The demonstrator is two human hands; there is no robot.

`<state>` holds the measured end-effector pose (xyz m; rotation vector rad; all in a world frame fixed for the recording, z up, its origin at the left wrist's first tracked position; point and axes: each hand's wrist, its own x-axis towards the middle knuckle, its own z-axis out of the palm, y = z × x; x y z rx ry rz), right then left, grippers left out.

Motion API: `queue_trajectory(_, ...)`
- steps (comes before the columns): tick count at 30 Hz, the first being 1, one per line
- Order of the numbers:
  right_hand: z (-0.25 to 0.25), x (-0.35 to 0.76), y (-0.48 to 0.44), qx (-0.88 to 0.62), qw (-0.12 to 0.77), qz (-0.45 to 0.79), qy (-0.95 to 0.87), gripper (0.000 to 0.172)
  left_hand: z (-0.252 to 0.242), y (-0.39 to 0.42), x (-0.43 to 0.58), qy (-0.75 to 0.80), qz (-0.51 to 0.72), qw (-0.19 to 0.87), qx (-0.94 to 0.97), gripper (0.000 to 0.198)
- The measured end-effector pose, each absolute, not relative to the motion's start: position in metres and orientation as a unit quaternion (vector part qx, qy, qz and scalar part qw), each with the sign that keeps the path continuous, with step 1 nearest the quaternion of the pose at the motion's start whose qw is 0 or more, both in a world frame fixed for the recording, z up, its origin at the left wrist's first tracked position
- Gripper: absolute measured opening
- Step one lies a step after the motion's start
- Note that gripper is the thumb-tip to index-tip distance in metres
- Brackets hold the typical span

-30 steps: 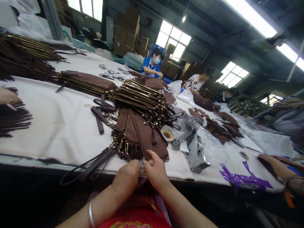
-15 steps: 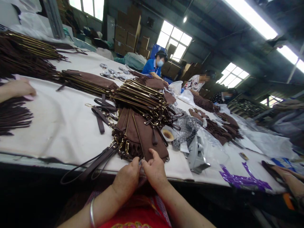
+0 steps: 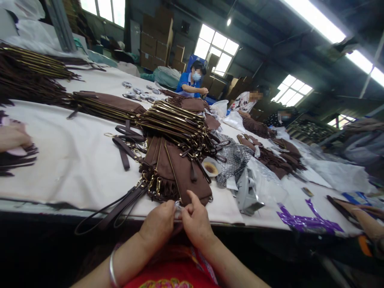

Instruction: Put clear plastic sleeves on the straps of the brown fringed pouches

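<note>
My left hand (image 3: 159, 223) and my right hand (image 3: 196, 224) meet at the table's near edge. A small piece of shiny clear plastic (image 3: 177, 205) is pinched between their fingertips. My right index finger points forward, toward a brown pouch (image 3: 188, 170) with a gold zip. Something brown hangs below the fingers, mostly hidden. Just beyond lie more brown pouches with fringe and gold clasps. Several brown wrist straps (image 3: 127, 204) spread out left of them, some over the edge. Behind rises a stack of zipped pouches (image 3: 171, 122).
To the right stand a small bowl of brownish paste (image 3: 211, 168), a grey tape dispenser (image 3: 249, 194) and purple plastic (image 3: 309, 220). A co-worker's hand (image 3: 15, 138) works at far left, another's arm (image 3: 370, 222) at far right. Co-workers sit across the table.
My hands stay together, and more of the clear plastic shows between them. The left co-worker's hand has shifted left and down. The co-worker in blue has raised a hand.
</note>
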<state>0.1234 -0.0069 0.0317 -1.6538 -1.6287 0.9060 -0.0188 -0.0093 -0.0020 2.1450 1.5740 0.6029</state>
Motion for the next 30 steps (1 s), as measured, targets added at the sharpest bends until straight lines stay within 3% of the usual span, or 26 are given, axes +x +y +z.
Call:
queue_trajectory(7,0.031,0.123,-0.011,-0.638,0.341,0.356,-0.592,0.06,0.014,0.003,-0.02,0.57,0.263,0.361,0.69,0.031)
queue_trajectory(17,0.027,0.118,-0.012,-0.627,0.356,0.357,-0.594,0.06,0.025,0.002,-0.02,0.443,0.307,0.803,0.255,0.026)
queue_trajectory(23,0.022,0.117,-0.005,-0.619,0.336,0.354,-0.615,0.062,0.022,0.0,-0.022,0.4,0.317,0.854,0.1,0.022)
queue_trajectory(28,0.025,0.123,0.004,-0.645,0.227,0.283,-0.673,0.075,0.027,-0.001,-0.02,0.425,0.301,0.847,0.109,0.023)
queue_trajectory(30,0.027,0.127,0.002,-0.643,0.235,0.266,-0.679,0.076,0.03,-0.001,-0.02,0.44,0.303,0.834,0.139,0.026)
